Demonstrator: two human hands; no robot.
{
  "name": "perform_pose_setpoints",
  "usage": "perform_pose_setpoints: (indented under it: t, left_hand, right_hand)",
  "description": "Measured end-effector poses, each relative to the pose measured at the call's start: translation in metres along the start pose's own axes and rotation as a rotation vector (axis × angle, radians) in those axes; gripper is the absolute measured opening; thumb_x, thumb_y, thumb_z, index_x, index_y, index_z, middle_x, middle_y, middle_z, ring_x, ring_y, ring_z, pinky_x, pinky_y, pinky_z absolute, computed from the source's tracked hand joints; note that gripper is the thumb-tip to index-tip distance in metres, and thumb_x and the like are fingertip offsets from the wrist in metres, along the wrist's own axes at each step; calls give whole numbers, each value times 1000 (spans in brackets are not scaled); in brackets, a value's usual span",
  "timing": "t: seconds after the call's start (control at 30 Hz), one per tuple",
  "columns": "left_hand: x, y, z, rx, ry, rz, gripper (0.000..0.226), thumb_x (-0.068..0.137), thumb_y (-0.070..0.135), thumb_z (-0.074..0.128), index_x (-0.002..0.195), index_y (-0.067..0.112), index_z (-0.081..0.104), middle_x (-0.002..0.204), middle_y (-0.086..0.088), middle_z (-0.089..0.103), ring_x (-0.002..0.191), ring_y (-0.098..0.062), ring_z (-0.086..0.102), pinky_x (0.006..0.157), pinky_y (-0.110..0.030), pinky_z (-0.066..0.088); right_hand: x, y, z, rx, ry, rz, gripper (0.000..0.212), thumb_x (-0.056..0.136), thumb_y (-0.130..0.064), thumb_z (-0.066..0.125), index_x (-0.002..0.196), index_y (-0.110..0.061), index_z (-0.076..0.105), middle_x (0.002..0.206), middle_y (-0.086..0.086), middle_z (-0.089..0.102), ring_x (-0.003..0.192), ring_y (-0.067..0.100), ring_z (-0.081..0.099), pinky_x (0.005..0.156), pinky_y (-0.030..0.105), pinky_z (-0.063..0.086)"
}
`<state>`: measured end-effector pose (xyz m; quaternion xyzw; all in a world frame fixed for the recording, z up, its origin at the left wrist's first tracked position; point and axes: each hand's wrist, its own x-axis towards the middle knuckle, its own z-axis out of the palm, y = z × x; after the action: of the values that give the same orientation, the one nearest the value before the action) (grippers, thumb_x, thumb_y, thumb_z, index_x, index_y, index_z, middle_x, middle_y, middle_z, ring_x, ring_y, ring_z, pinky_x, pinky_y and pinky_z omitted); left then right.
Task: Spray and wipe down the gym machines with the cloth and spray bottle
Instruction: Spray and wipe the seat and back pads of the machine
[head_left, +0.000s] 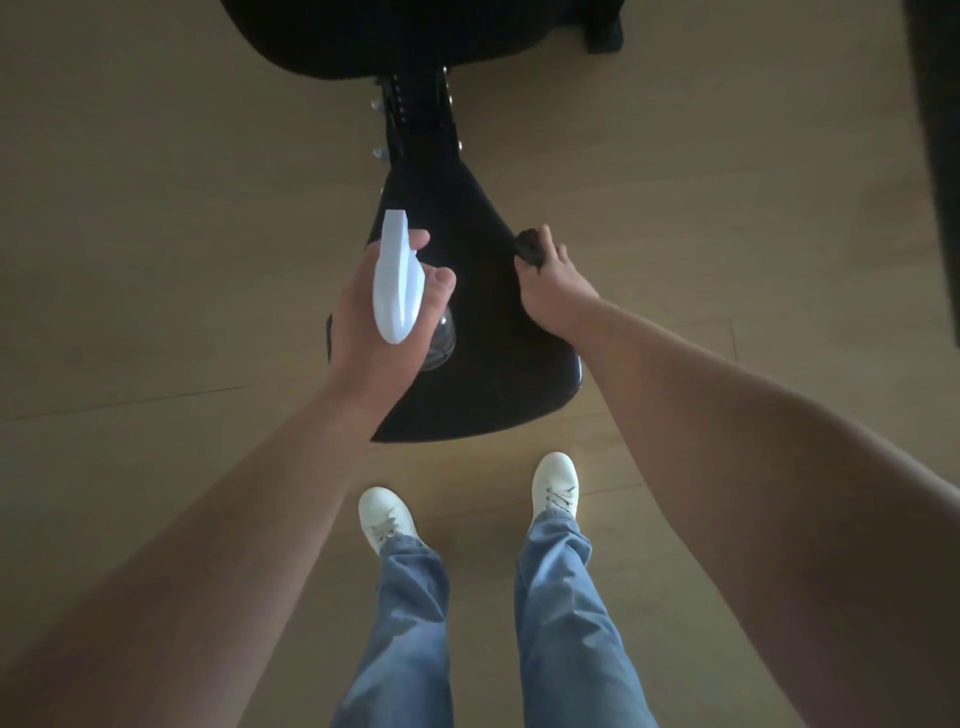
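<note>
Our left hand (374, 317) wrapped around the spray bottle (397, 280) above the black padded seat (478, 374), our right hand (550, 291) pinching a bunched dark cloth (530, 247) against the seat's right edge, white shoes (387, 517) on wooden floor (156, 234)

Black seat, white sprayer, tan floor.
The seat pad (467, 332) shows glossy black, the spray bottle (396, 280) has a white head over a clear body, the cloth (529, 245) is dark, the shoes (556, 483) white, the jeans (566, 613) faded blue, the floor (156, 234) plain tan.
</note>
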<state>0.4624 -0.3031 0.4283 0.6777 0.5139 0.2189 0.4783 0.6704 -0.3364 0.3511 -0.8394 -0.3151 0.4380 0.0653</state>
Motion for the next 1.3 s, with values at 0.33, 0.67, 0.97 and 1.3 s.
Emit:
perform_pose_setpoints:
  t: [0.33,0.67,0.97,1.3]
  left_hand:
    - [5,-1,6,-14,-13,-65,41,96,52,63,132,35,55,100,12,71,98,-16,69,98,-35,54]
    - [29,-4,11,-46,37,-40,53,90,57,60,133,26,56,101,5,71,98,-18,69,93,-22,53]
    - [51,-16,-4,-34,125,1,50,92,49,64,134,23,58,99,9,70,96,-9,68,89,-9,47]
    - [45,-35,-40,-8,247,-2,61,88,61,60,131,18,61,120,21,64,106,-14,67,94,-28,56]
  right_hand:
    - [-49,42,0,302,33,155,49,109,-47,31,150,-27,49,124,8,61,109,30,58,89,33,44]
    - [17,-39,-17,132,34,105,53,110,-41,30,137,-7,60,132,18,64,110,33,60,83,30,36]
    - [86,-114,-4,15,122,-139,44,109,-40,32,144,-17,47,137,12,59,124,36,59,86,38,40]
    - [78,-150,29,-566,153,-729,46,101,-37,46,145,-24,53,156,2,46,150,26,31,127,52,14]
